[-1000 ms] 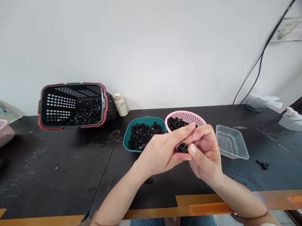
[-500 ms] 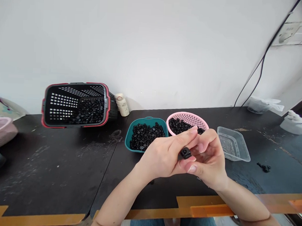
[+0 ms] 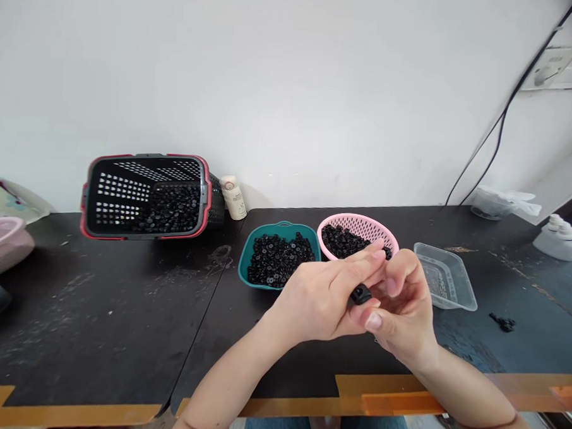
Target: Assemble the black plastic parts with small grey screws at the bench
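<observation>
A small black plastic part (image 3: 361,295) is pinched between my left hand (image 3: 320,298) and my right hand (image 3: 400,308), just above the dark table. Its fingers partly hide it. Behind my hands, a teal bowl (image 3: 260,254) is heaped with small black plastic pieces. A pink perforated basket (image 3: 361,228) holds more of them, and my fingertips overlap its front rim. To the right of my right hand is a clear plastic tray (image 3: 442,275) with a few small pale items inside.
A black-and-red perforated crate (image 3: 95,193) lies on its side at the back left, full of black pieces. Nearby stand a small cream bottle (image 3: 233,198) and a pink bowl (image 3: 5,243). A small black cluster (image 3: 502,322) lies on the table at right.
The view has shifted slightly, so the table items sit a little lower and further right. My hands have also moved right, still holding the black part, with my right fingers turned around it.
</observation>
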Motion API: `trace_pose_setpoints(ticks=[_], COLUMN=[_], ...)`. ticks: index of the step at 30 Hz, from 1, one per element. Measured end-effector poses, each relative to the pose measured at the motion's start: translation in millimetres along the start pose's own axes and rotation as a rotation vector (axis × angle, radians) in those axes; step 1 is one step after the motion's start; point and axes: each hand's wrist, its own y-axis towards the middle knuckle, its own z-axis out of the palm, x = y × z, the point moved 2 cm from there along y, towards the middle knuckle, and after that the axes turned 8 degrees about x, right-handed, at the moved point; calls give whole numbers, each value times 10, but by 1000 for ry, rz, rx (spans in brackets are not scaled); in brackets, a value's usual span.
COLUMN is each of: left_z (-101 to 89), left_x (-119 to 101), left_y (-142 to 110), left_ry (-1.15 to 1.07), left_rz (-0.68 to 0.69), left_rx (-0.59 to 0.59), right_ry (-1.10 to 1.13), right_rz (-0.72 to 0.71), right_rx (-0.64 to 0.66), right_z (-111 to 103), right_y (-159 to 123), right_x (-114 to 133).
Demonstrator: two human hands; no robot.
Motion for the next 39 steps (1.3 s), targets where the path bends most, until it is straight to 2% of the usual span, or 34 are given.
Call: trace_pose_setpoints(ticks=[3,6,9,12,15,18,20,21,24,27,30,32,39], left_z=[-58,-153,-222,-245,-266,-289,-240,-191,5,174,251,267,287], left_x=[68,86,88,211,539,1008,1291,1404,1619,1707,1733,1737,1750], left_y=[11,31,29,-20,-131,-296,-426,-485,-609,-674,-693,-691,-693], left_ry=[-102,-288,-396,-434,-433,-181,47,83,48,21,9,3,-12], left_rz=[-100,-247,-367,-428,-532,-778,-937,-985,-1018,-1043,-1060,-1061,-1033], left_rx=[50,115,177,320,453,487,668,763,924,995,1019,1024,991], right_ry=[-16,-62,-199,-400,-587,-693,-736,-755,-806,-830,-842,-846,-889], right_rz=[31,51,69,54,104,236,308,329,345,304,179,145,268], right_rx=[40,134,204,229,255,418,594,676,824,833,771,757,789], right_z=[-9,-5,-43,-163,-307,-359,-324,-294,-208,-160,-125,-82,182], right_y=[48,114,193,290,379,395,332,278,44,-220,-410,-490,-675], right_x=[1,24,24,-8,-69,-203,-366,-471,-820,-1083,-1170,-1196,-1348])
